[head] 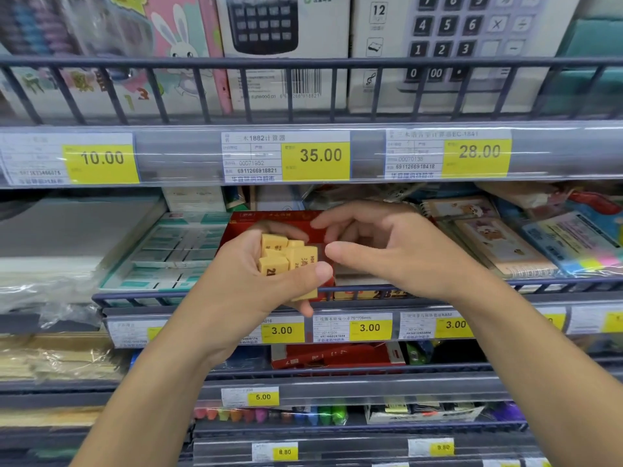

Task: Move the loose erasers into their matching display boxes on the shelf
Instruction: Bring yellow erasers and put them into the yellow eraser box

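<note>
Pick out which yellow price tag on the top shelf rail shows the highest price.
The middle tag, reading 35.00, below the black calculator box. The tag to its left reads 10.00 and the one to its right reads 28.00.

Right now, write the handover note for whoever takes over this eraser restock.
Left hand: holds a bunch of yellow erasers in front of the red display box.
Right hand: empty, fingers spread, hovering over the box.
Done: loose erasers gathered up; how many already sit in the box is hidden by the hands.
Left: set the held erasers into the red box.
</note>
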Motion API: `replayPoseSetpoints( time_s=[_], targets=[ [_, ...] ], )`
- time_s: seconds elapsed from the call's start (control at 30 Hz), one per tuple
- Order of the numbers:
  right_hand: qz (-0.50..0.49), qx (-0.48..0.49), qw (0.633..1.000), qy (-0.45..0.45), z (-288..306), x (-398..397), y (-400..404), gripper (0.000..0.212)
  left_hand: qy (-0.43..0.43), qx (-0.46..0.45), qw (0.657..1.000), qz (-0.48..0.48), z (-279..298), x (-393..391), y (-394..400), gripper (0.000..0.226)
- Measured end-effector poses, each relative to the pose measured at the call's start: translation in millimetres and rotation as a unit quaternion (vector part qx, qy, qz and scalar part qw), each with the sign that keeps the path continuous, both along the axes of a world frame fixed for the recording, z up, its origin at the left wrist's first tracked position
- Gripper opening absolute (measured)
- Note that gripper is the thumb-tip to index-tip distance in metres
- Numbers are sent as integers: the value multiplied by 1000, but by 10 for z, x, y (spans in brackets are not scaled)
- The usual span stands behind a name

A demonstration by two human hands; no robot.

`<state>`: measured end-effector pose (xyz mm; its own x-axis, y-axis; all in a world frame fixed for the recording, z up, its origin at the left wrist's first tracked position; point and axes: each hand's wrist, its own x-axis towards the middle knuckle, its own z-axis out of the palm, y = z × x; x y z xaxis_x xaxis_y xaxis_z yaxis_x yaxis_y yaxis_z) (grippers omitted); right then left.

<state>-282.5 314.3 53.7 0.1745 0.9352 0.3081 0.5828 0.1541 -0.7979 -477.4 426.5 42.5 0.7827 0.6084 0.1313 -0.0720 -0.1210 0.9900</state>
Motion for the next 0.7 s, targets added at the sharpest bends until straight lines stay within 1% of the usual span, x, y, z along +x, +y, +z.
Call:
replayPoseSetpoints(
  time_s=[0.03, 0.07, 0.13, 0.17, 0.2, 0.27, 0.33, 0.43, 0.53, 0.6, 0.7],
  targets=[
    [35, 9, 999, 26, 12, -63, -29, 29, -9, -4, 1000, -10, 7, 6, -9, 51],
    [55, 15, 998, 32, 15, -122, -41, 33, -18, -9, 1000, -22, 16, 13, -20, 44],
    [67, 15, 997, 23, 11, -214, -35, 36, -33, -14, 998, -41, 32, 27, -44, 24],
    [66, 13, 997, 31, 7, -237, -29, 35, -39, -22, 998, -43, 34, 28, -52, 21],
    [63, 16, 997, 52, 3, -247, -26, 34, -47, -34, 997, -43, 33, 28, -57, 23],
    [57, 29, 990, 125, 10, -243, -38, 29, -67, -61, 995, -42, 17, 22, -50, 32],
    [51, 37, 979, 193, 18, -230, -54, 29, -81, -76, 993, -30, 1, 12, -28, 35],
    [40, 41, 964, 261, 2, -200, -63, 30, -92, -83, 992, -11, -19, -10, 14, 42],
    [43, 60, 941, 330, -7, -194, -69, 29, -79, -72, 994, -13, -19, -30, 12, 46],
    [39, 70, 933, 351, -10, -199, -67, 32, -67, -61, 996, -15, -17, -24, -7, 47],
    [45, 71, 932, 351, -27, -205, -71, 33, -62, -55, 997, -7, -16, -4, -39, 48]
  ],
)
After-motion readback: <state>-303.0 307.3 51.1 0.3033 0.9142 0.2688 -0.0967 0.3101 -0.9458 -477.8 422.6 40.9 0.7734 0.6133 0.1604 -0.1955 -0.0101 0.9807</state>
